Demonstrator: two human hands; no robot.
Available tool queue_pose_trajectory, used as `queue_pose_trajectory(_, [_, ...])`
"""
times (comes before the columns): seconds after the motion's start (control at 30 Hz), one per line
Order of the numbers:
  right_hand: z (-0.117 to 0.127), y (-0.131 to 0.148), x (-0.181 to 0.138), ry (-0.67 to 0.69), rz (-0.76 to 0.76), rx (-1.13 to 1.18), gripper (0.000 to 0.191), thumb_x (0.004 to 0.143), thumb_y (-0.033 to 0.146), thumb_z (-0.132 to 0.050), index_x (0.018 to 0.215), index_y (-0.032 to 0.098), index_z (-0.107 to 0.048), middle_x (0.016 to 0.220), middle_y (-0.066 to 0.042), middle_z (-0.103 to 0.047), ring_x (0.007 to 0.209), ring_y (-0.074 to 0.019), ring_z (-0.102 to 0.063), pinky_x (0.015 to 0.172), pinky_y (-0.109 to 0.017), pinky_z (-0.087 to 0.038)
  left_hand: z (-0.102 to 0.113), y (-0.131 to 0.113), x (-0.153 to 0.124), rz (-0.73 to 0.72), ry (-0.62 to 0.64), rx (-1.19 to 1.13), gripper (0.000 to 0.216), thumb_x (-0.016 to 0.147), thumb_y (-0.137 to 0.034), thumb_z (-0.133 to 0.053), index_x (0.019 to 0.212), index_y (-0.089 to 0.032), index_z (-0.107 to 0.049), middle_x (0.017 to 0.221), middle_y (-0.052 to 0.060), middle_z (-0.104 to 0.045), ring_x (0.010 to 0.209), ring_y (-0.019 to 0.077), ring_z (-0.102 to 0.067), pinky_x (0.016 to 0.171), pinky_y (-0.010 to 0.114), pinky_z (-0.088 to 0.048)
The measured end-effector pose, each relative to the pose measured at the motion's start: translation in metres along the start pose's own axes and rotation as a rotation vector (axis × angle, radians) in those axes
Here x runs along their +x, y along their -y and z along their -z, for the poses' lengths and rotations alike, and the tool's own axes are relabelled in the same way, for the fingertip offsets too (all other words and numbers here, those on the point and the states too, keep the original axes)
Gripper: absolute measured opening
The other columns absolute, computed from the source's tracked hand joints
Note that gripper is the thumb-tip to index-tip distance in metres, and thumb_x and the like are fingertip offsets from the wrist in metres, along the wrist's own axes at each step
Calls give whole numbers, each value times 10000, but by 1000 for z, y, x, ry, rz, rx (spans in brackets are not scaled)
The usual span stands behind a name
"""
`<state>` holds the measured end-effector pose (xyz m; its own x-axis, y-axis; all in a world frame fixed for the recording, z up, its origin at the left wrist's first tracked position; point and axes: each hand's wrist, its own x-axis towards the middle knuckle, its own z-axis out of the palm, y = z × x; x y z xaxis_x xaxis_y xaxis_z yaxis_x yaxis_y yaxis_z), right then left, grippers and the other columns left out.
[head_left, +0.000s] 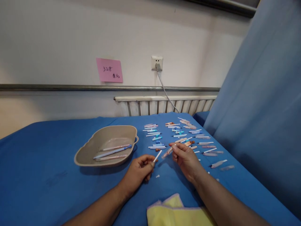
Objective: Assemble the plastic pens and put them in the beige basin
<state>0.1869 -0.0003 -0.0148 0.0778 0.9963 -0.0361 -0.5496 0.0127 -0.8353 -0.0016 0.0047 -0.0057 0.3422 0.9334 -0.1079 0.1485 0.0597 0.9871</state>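
Between the thumb and fingers of my left hand (141, 169) is a thin white pen refill (157, 156), its free end tilted up to the right. My right hand (185, 157) pinches a clear pinkish pen barrel (167, 152), which points down to the left. The two pieces are apart. Just below them, a small white pen tip piece (157, 176) lies on the blue sheet. Beyond my hands, pen parts (157, 146) in blue, white and orange lie in rows, partly hidden behind my right hand.
A beige basin (81, 160) at the left holds three pens (113, 152). A yellow cloth (178, 216) lies at the near edge. More pen parts (217, 164) lie to the right, near a blue curtain (263, 110). A cord (166, 91) hangs from the wall socket (157, 63).
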Motion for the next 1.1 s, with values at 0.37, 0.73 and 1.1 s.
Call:
queue_pose_trajectory(0.37, [6,7,3,-50,-38,168,209,657,288,-768,813,164,-705,656,18,-533,560,-67,-438,468,-166,-360,1,1,-1,-6,42,35,237,706,-325,-609,835,-126,-620,488,-73,-470,376,54,-404,395,177,-315])
queue_pose_trajectory(0.73, [6,7,1,-33,-76,143,202,662,310,-756,789,167,-691,683,8,-565,551,-72,-442,472,-177,-368,-3,-1,-4,-4,105,65,230,722,-316,-596,852,-128,-627,486,-71,-476,365,49,-411,382,165,-307])
queue_pose_trajectory(1.1, [-3,-1,-7,56,-18,-73,255,665,389,-741,793,175,-691,653,6,-577,541,-82,-431,509,-207,-334,-5,-1,-6,15,116,40,286,726,-368,-615,876,-125,-606,479,-73,-477,355,48,-402,369,160,-302])
